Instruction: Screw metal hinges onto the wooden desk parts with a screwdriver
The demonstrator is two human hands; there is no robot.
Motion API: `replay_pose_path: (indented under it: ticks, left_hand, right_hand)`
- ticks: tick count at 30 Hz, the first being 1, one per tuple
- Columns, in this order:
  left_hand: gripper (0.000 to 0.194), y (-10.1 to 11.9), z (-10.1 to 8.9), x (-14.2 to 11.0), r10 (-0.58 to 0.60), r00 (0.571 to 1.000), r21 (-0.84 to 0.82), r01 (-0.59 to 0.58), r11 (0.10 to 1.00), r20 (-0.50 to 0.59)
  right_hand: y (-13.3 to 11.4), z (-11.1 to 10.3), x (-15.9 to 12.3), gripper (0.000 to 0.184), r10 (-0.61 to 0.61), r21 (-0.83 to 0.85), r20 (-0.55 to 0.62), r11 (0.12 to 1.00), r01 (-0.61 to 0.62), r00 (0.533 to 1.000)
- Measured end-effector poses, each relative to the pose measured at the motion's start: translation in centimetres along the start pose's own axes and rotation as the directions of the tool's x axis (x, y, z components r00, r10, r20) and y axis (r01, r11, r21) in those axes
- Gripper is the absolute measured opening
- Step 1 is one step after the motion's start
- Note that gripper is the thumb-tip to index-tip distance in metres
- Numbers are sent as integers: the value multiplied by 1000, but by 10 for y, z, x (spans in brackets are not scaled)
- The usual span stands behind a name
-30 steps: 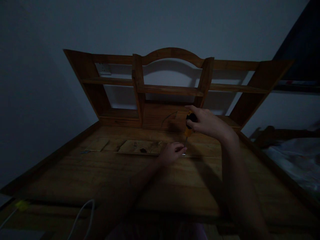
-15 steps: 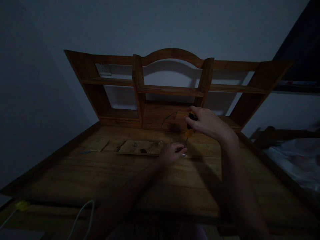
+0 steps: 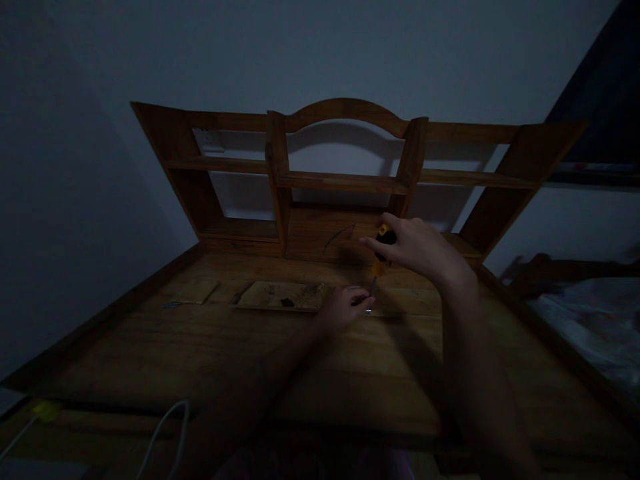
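A screwdriver [image 3: 378, 267] with a black and yellow handle stands nearly upright over the wooden desk top, its shaft pointing down. My right hand [image 3: 417, 247] grips the handle near its top, with the thumb lifted toward the left. Beside the lower shaft, my left hand [image 3: 345, 305] rests on a flat wooden board [image 3: 270, 293], its thumb and fingertips drawn together. What they pinch is too dark to make out. Right under the screwdriver tip is a small shiny metal piece [image 3: 369, 310] at the board's front edge.
A wooden shelf unit [image 3: 340, 180] stands along the back of the desk [image 3: 250, 360] against the wall. At the left lie a thin wooden piece [image 3: 193, 291] and a small bluish item [image 3: 171, 305]. A white cable [image 3: 184, 427] loops at the front left edge.
My right thumb has moved off the screwdriver handle toward the left, and the fingers have shifted around the handle. My left hand has stayed in place.
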State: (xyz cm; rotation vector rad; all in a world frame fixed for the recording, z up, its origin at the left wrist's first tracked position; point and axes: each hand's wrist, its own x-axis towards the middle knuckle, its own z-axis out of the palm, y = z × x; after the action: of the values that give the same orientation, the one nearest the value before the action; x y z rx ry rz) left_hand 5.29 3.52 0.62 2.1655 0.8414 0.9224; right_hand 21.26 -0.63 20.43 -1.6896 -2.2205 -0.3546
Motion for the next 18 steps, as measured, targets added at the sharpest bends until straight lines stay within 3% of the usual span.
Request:
replay_pose_path:
  ticks: [4, 7, 13, 18]
  left_hand:
    - [32, 0, -1, -1, 20, 1000, 11, -20, 1000, -7]
    - [34, 2, -1, -1, 17, 1000, 25, -17, 1000, -5]
    - [33, 3, -2, 0, -3, 1000, 16, 3, 1000, 1]
    - [34, 5, -3, 0, -30, 1000, 21, 30, 999, 0]
  right_hand:
    - [3, -6, -1, 52, -93, 182, 33, 980, 85, 995]
    - [5, -8, -1, 52, -136, 227, 37, 966, 124, 990]
    - [3, 1, 1, 35, -64, 91, -9, 994, 64, 998]
    - [5, 2, 2, 48, -35, 38, -16, 999, 35, 999]
